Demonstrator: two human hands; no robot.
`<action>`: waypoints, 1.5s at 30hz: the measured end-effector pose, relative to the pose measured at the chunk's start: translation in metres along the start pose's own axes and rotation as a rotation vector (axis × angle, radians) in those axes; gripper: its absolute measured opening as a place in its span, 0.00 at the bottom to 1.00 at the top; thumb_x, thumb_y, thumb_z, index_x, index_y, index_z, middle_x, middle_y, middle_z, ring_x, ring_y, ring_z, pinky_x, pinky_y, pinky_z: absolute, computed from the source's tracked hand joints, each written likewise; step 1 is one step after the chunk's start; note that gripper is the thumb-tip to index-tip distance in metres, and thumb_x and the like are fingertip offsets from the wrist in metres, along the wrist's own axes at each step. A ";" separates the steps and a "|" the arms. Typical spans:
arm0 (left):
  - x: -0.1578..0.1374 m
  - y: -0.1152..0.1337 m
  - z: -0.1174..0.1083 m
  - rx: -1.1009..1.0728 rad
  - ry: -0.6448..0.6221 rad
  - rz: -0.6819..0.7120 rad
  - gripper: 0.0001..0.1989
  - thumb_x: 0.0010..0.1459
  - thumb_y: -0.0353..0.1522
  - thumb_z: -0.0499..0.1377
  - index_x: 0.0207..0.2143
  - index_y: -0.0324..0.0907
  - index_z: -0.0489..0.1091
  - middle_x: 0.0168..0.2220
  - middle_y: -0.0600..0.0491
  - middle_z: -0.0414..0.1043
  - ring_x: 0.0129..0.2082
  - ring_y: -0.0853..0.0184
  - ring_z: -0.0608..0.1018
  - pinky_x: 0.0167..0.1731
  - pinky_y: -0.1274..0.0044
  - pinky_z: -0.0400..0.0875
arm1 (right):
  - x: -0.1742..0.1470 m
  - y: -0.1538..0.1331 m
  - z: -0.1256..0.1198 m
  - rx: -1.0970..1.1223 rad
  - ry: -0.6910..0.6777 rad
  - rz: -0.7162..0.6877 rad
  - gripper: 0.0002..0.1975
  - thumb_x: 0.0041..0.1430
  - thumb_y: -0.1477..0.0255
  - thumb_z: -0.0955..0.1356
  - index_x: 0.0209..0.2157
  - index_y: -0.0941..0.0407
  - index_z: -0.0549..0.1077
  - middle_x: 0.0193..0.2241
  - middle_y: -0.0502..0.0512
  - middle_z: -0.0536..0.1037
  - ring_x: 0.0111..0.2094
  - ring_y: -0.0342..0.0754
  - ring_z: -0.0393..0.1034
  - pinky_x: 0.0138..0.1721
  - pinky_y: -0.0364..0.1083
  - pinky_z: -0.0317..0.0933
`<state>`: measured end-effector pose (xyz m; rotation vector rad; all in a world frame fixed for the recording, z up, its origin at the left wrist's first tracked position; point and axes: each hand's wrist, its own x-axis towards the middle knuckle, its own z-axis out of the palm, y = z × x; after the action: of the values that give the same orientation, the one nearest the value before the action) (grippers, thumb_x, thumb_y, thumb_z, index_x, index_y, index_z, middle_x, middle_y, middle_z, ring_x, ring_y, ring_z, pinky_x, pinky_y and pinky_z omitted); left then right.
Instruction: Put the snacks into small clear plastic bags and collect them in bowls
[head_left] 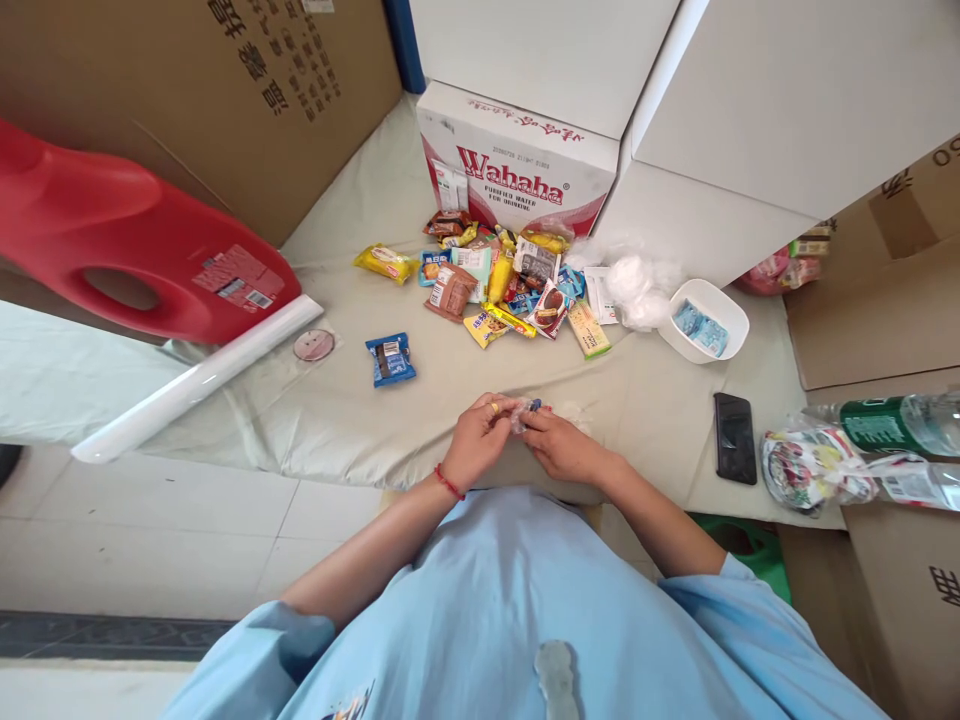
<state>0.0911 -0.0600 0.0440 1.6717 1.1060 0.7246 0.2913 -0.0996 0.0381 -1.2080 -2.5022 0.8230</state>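
Note:
My left hand (478, 440) and my right hand (561, 446) meet at the near edge of the cloth-covered table. Between their fingertips is a small crinkled clear plastic bag (518, 416) with bits of blue and red showing; its contents are too small to make out. Both hands are closed on it. Beyond them lies a loose pile of wrapped snacks, among them a brown packet (451, 291), a yellow packet (499, 277) and a green-and-cream packet (589, 329). A blue snack packet (391, 359) lies apart, left of the pile.
A Wahaha water carton (517, 165) stands behind the pile. Right of it are bunched clear plastic bags (637, 285), a white bowl (733, 325) holding blue packets, a phone (735, 438) and a green-labelled bottle (889, 424). Leftward are a white plastic roll (202, 380) and a large red jug (180, 220).

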 end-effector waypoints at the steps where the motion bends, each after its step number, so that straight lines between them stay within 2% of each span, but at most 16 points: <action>1: 0.003 -0.001 0.004 0.016 -0.026 0.048 0.21 0.60 0.27 0.51 0.50 0.43 0.78 0.47 0.48 0.78 0.47 0.64 0.81 0.50 0.70 0.77 | -0.002 0.001 0.000 0.086 0.029 0.016 0.21 0.65 0.81 0.62 0.56 0.56 0.75 0.56 0.65 0.75 0.55 0.54 0.70 0.57 0.56 0.66; 5: 0.007 -0.008 0.014 0.200 -0.177 0.238 0.28 0.61 0.25 0.49 0.60 0.43 0.74 0.60 0.45 0.73 0.61 0.61 0.74 0.63 0.64 0.69 | -0.012 0.003 0.008 0.616 0.271 0.251 0.19 0.68 0.72 0.59 0.54 0.53 0.75 0.63 0.62 0.68 0.45 0.47 0.78 0.46 0.52 0.75; 8: 0.003 -0.013 0.020 0.414 -0.215 0.289 0.29 0.60 0.25 0.51 0.63 0.43 0.70 0.64 0.45 0.71 0.64 0.57 0.71 0.64 0.60 0.66 | -0.021 0.000 0.012 0.877 0.500 0.522 0.16 0.66 0.64 0.61 0.46 0.53 0.77 0.67 0.60 0.64 0.39 0.46 0.79 0.39 0.52 0.77; 10: -0.001 -0.015 0.022 0.535 -0.213 0.296 0.29 0.62 0.26 0.53 0.65 0.46 0.68 0.64 0.46 0.70 0.64 0.56 0.71 0.63 0.59 0.66 | -0.030 -0.003 0.010 0.813 0.645 0.685 0.16 0.65 0.62 0.62 0.46 0.54 0.76 0.65 0.61 0.67 0.36 0.46 0.78 0.36 0.51 0.76; 13: -0.004 -0.017 0.022 0.631 -0.214 0.321 0.28 0.64 0.28 0.53 0.66 0.49 0.66 0.65 0.48 0.70 0.64 0.58 0.71 0.61 0.61 0.66 | -0.047 -0.005 0.010 0.413 0.758 0.875 0.20 0.67 0.57 0.63 0.50 0.55 0.74 0.53 0.64 0.76 0.37 0.51 0.74 0.42 0.55 0.74; 16: -0.004 -0.017 0.021 0.685 -0.215 0.355 0.27 0.66 0.29 0.53 0.66 0.48 0.66 0.65 0.47 0.70 0.64 0.58 0.71 0.58 0.63 0.66 | -0.059 -0.012 0.019 0.065 0.607 0.901 0.23 0.65 0.55 0.67 0.51 0.57 0.74 0.45 0.66 0.77 0.47 0.60 0.71 0.53 0.62 0.68; 19: -0.004 -0.019 0.021 0.722 -0.214 0.374 0.26 0.68 0.29 0.53 0.66 0.48 0.66 0.65 0.47 0.70 0.64 0.57 0.70 0.56 0.63 0.66 | -0.065 -0.025 0.024 -0.009 0.409 0.818 0.11 0.64 0.61 0.69 0.41 0.54 0.76 0.43 0.64 0.76 0.48 0.60 0.69 0.53 0.61 0.67; 22: -0.004 -0.020 0.021 0.753 -0.222 0.388 0.24 0.70 0.29 0.51 0.66 0.48 0.67 0.66 0.48 0.70 0.64 0.57 0.70 0.53 0.63 0.66 | -0.065 -0.039 0.012 0.111 0.391 0.808 0.05 0.64 0.67 0.67 0.35 0.53 0.72 0.40 0.60 0.76 0.43 0.56 0.72 0.47 0.56 0.70; 24: -0.004 -0.021 0.020 0.764 -0.230 0.406 0.23 0.71 0.29 0.50 0.65 0.48 0.67 0.66 0.49 0.69 0.65 0.57 0.70 0.53 0.64 0.66 | -0.059 -0.043 -0.004 0.309 0.428 0.865 0.06 0.65 0.65 0.66 0.35 0.52 0.68 0.33 0.54 0.75 0.33 0.51 0.73 0.36 0.50 0.71; 27: -0.005 -0.024 0.019 0.754 -0.236 0.453 0.23 0.71 0.28 0.50 0.65 0.48 0.67 0.66 0.49 0.69 0.65 0.58 0.70 0.57 0.62 0.65 | -0.033 -0.039 -0.025 0.629 0.459 0.898 0.11 0.63 0.60 0.68 0.34 0.51 0.64 0.23 0.45 0.70 0.21 0.45 0.68 0.23 0.45 0.65; 30: -0.005 -0.033 0.023 0.728 -0.239 0.516 0.22 0.70 0.26 0.49 0.62 0.44 0.70 0.66 0.46 0.70 0.67 0.58 0.69 0.62 0.59 0.63 | 0.005 -0.024 -0.031 0.728 0.486 0.890 0.08 0.62 0.63 0.67 0.36 0.52 0.66 0.26 0.46 0.74 0.23 0.45 0.71 0.25 0.44 0.69; 32: -0.006 -0.041 0.026 0.682 -0.233 0.540 0.21 0.68 0.25 0.49 0.60 0.39 0.72 0.64 0.42 0.71 0.68 0.57 0.68 0.64 0.59 0.64 | 0.029 -0.016 -0.027 0.615 0.449 0.892 0.05 0.64 0.67 0.64 0.38 0.53 0.69 0.31 0.50 0.78 0.28 0.46 0.74 0.32 0.46 0.72; 34: -0.008 -0.049 0.027 0.580 -0.220 0.556 0.23 0.66 0.24 0.50 0.61 0.36 0.71 0.63 0.39 0.72 0.68 0.57 0.68 0.65 0.60 0.65 | 0.044 -0.015 -0.021 0.361 0.377 0.852 0.09 0.67 0.71 0.61 0.41 0.55 0.73 0.36 0.54 0.79 0.34 0.48 0.76 0.40 0.47 0.72; 38: -0.016 -0.059 0.014 0.302 -0.084 0.542 0.30 0.58 0.21 0.50 0.62 0.39 0.69 0.63 0.40 0.71 0.66 0.60 0.71 0.64 0.62 0.69 | 0.050 -0.033 -0.004 -0.119 0.241 0.718 0.16 0.73 0.71 0.58 0.48 0.58 0.75 0.44 0.63 0.77 0.45 0.53 0.72 0.49 0.50 0.67; 42: -0.023 -0.062 -0.010 0.221 0.137 0.418 0.17 0.59 0.22 0.52 0.42 0.43 0.77 0.52 0.46 0.79 0.56 0.60 0.77 0.58 0.61 0.74 | 0.043 -0.053 0.014 -0.404 0.189 0.655 0.25 0.69 0.58 0.66 0.58 0.62 0.70 0.51 0.70 0.72 0.49 0.62 0.66 0.50 0.56 0.65; 45: -0.025 -0.064 -0.021 0.243 0.175 0.380 0.13 0.59 0.23 0.53 0.35 0.44 0.75 0.45 0.49 0.80 0.54 0.58 0.76 0.56 0.60 0.74 | 0.043 -0.052 0.022 -0.502 0.197 0.675 0.30 0.65 0.55 0.71 0.59 0.61 0.69 0.51 0.70 0.72 0.48 0.62 0.63 0.49 0.58 0.65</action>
<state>0.0413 -0.0672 -0.0078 2.0905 1.0380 1.0260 0.2215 -0.1001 0.0496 -2.2399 -2.1992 0.1499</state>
